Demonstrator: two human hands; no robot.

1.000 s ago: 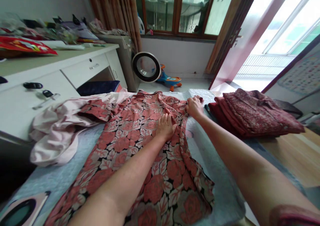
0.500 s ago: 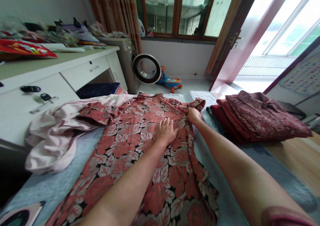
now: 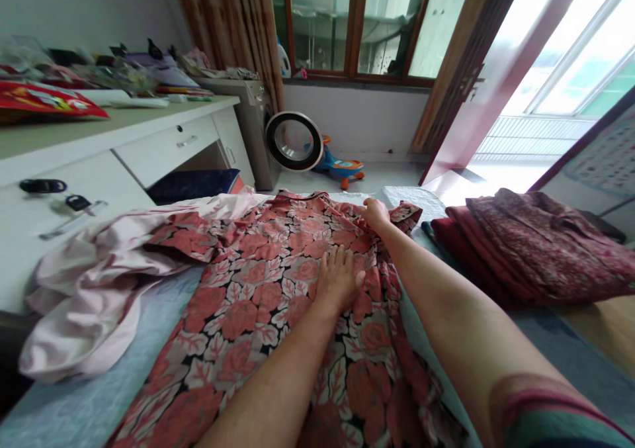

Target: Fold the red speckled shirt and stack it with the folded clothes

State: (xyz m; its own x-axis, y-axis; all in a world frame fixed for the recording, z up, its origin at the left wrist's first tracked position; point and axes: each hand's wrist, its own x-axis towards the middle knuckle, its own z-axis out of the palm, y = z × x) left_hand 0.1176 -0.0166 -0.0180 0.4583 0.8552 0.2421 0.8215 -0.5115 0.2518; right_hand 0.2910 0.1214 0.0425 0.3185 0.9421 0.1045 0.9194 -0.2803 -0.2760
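Observation:
A red, black and grey floral dress (image 3: 262, 269) with short sleeves lies spread out, collar at the far end; its lower part runs out of view. My left hand (image 3: 340, 279) rests flat on the upper right of its body, fingers stretched forward. Up by the dress's right shoulder, my right hand (image 3: 376, 215) has its fingers curled at the fabric, with the fingertips partly hidden. The right sleeve (image 3: 407, 215) sticks out just beyond that wrist. Along the right side the cloth is gathered in folds. Beneath the dress is a pale blue cover (image 3: 163, 329).
A crumpled pale pink cloth (image 3: 89, 309) lies left of the dress. To the right is a stack of folded dark red clothes (image 3: 540, 249). A white cabinet (image 3: 64, 223) flanks the left; beyond stand a washing machine with its round door (image 3: 294, 141) open and a blue ride-on toy (image 3: 340, 165).
My right hand has shifted from the armhole up and left to the shoulder. My left hand stays flat on the cloth. The view has moved slightly, taking the device at lower left out of frame.

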